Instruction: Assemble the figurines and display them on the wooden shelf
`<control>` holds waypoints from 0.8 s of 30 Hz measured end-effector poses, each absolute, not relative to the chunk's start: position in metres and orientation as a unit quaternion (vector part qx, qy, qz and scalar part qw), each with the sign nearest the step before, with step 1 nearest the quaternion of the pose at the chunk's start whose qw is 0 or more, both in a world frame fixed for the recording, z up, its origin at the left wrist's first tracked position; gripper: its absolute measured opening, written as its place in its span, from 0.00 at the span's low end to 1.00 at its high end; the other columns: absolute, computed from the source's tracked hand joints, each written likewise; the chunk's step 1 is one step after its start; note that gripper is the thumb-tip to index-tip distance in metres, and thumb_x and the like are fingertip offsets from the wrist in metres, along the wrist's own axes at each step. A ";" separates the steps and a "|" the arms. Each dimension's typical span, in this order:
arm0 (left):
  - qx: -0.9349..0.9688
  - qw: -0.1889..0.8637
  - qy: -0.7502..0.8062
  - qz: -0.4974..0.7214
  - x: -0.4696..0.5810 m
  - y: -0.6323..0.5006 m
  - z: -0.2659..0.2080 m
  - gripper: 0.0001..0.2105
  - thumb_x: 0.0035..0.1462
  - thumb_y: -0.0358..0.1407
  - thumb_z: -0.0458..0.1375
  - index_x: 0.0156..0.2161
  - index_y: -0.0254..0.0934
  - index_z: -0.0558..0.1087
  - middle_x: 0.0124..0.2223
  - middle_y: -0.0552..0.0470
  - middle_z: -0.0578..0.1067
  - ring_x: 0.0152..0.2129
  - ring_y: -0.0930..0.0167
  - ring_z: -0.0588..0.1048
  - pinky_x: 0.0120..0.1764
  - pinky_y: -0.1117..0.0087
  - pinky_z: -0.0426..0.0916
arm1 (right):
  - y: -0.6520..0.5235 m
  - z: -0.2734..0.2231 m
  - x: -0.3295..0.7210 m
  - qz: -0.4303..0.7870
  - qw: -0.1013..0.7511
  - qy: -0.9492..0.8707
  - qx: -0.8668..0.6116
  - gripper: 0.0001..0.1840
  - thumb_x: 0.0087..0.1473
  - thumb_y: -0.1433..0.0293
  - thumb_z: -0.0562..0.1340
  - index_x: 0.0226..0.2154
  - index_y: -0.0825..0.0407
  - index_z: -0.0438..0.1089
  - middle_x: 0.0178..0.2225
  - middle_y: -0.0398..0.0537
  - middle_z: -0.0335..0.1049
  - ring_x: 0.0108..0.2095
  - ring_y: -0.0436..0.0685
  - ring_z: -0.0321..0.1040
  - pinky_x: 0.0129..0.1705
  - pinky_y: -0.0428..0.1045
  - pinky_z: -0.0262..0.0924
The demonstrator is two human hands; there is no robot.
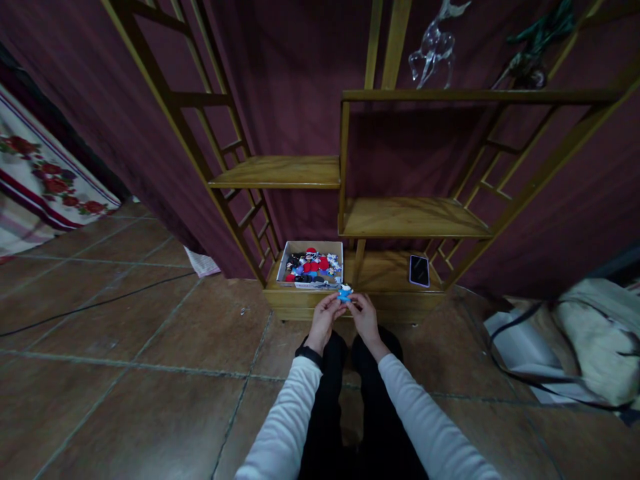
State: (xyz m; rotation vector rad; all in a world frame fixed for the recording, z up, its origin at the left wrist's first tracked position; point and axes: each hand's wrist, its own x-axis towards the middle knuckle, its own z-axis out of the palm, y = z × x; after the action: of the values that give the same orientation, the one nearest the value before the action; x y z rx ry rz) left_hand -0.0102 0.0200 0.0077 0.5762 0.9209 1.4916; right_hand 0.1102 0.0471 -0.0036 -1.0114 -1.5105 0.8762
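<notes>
- Resting at the fingertips of both hands: one small blue figurine (345, 293), whitish at the top, held between the two grips, in front of the bottom shelf (387, 270).
- Left hand (324, 317): grip narrowed to the figurine's width, its left side held by the fingertips.
- Right hand (366, 319): grip likewise narrowed, the figurine's right side held.
- Shallow box (284, 259): set on the bottom shelf, just beyond the hands; assorted small toys (314, 265) contained.
- Phone (419, 271): laid to the box's right, apart from the hands.
</notes>
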 end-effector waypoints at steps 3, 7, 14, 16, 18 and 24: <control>0.248 0.626 0.374 0.638 -0.011 0.019 0.010 0.18 0.44 0.36 0.64 0.42 0.34 0.71 0.38 0.45 0.76 0.32 0.71 0.74 0.41 0.67 0.67 | 0.044 0.000 0.110 0.343 0.519 -0.656 -0.428 0.09 0.50 0.68 0.58 0.35 0.48 0.71 0.37 0.47 0.65 0.37 0.54 0.65 0.39 0.48 0.61; 0.235 0.617 0.379 0.648 -0.010 0.020 0.011 0.18 0.41 0.34 0.66 0.40 0.34 0.71 0.37 0.47 0.76 0.32 0.73 0.74 0.42 0.67 0.66 | 0.040 0.005 0.108 0.338 0.504 -0.667 -0.432 0.09 0.49 0.69 0.57 0.35 0.47 0.71 0.37 0.47 0.64 0.36 0.54 0.65 0.40 0.48 0.60; 0.209 0.599 0.391 0.667 -0.010 0.022 0.010 0.18 0.38 0.33 0.67 0.38 0.34 0.70 0.35 0.49 0.75 0.32 0.72 0.74 0.42 0.67 0.65 | 0.040 0.006 0.108 0.335 0.527 -0.642 -0.445 0.15 0.51 0.70 0.54 0.42 0.48 0.68 0.41 0.50 0.65 0.41 0.55 0.64 0.44 0.51 0.60; 0.223 0.588 0.392 0.671 -0.010 0.023 0.008 0.19 0.37 0.32 0.67 0.38 0.34 0.70 0.35 0.50 0.75 0.32 0.73 0.74 0.41 0.69 0.65 | 0.042 0.003 0.108 0.344 0.523 -0.638 -0.448 0.14 0.52 0.68 0.53 0.41 0.48 0.69 0.40 0.49 0.67 0.41 0.55 0.65 0.44 0.51 0.60; 0.243 0.565 0.398 0.680 -0.009 0.025 0.004 0.20 0.36 0.32 0.67 0.38 0.35 0.69 0.35 0.51 0.74 0.31 0.74 0.73 0.40 0.71 0.65 | 0.044 -0.001 0.108 0.368 0.512 -0.638 -0.443 0.14 0.52 0.67 0.53 0.40 0.48 0.69 0.39 0.49 0.69 0.40 0.56 0.66 0.45 0.51 0.60; 0.261 0.475 0.448 0.711 -0.005 0.030 -0.004 0.20 0.33 0.31 0.67 0.34 0.36 0.66 0.34 0.55 0.72 0.30 0.76 0.70 0.38 0.73 0.63 | 0.051 -0.011 0.105 0.453 0.461 -0.630 -0.430 0.17 0.50 0.64 0.56 0.44 0.45 0.69 0.44 0.46 0.71 0.43 0.56 0.67 0.49 0.54 0.58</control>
State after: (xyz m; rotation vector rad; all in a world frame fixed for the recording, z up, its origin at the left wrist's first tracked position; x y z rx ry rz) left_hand -0.0054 0.0302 -0.0038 0.6371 1.0964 1.7390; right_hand 0.1047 0.0505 -0.0105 -1.0582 -1.5508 1.1155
